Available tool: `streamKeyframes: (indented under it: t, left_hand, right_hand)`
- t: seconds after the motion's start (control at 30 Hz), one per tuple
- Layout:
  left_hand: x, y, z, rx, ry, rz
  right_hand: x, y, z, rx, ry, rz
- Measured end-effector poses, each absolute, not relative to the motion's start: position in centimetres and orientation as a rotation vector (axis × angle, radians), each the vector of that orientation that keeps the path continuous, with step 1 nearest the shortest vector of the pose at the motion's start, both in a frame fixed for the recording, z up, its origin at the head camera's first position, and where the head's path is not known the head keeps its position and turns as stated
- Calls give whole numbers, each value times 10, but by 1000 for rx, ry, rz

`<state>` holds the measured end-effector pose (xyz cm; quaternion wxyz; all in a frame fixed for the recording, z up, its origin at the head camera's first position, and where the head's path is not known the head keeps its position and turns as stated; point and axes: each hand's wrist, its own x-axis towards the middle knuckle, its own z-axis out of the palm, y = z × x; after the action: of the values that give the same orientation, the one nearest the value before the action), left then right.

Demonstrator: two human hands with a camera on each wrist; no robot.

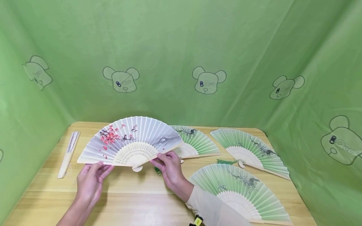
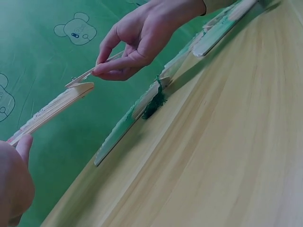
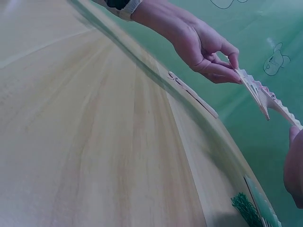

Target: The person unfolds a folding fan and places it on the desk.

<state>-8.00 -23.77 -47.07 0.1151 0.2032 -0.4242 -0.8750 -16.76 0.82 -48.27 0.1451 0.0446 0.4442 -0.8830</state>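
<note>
A spread folding fan, greyish white with red blossoms and small birds, is held up above the table by both hands. My left hand pinches its left outer rib between thumb and fingers. The right outer rib is pinched by my right hand, close to the pierced ribs. In the left wrist view the fan appears nearly edge-on, with the right hand on its far side. The right wrist view shows the left hand gripping one end of it.
Three open green fans lie on the table: one behind the held fan, one at back right, one at front right. A closed fan rests at the left. Green cloth walls surround the wooden table.
</note>
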Motion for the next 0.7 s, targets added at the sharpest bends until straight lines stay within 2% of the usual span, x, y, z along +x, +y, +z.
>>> streamKeyframes:
  t: [0.5,0.7]
  left_hand:
    - [-78,-230,-474,645,-962,-2575]
    - [-75,-228,-476,564,-881,-2614]
  right_hand:
    - [-162,5,-486,145,1303,-2546]
    - [-160,4,-487,186,1302,-2581]
